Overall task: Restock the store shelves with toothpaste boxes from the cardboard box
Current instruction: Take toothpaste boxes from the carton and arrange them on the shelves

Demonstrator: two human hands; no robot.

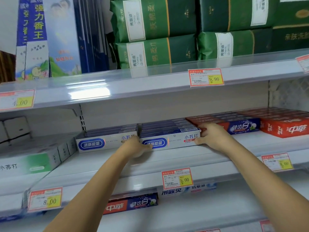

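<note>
A stack of white-and-blue toothpaste boxes (172, 137) lies on the white middle shelf (184, 158). My left hand (136, 147) holds the stack's left end, with the thumb across the front face and the fingers in the gap beside it. My right hand (211, 136) grips the stack's right end, thumb low on the front and fingers over the top corner. A second matching stack (103, 139) sits just to the left, almost touching. The cardboard box is out of view.
Red-and-blue toothpaste boxes (244, 126) and red boxes (284, 128) fill the shelf to the right. White-and-green boxes (33, 161) lie at the left. Green tissue packs (155, 30) fill the shelf above. More toothpaste (132, 205) lies below. Price tags line the shelf edges.
</note>
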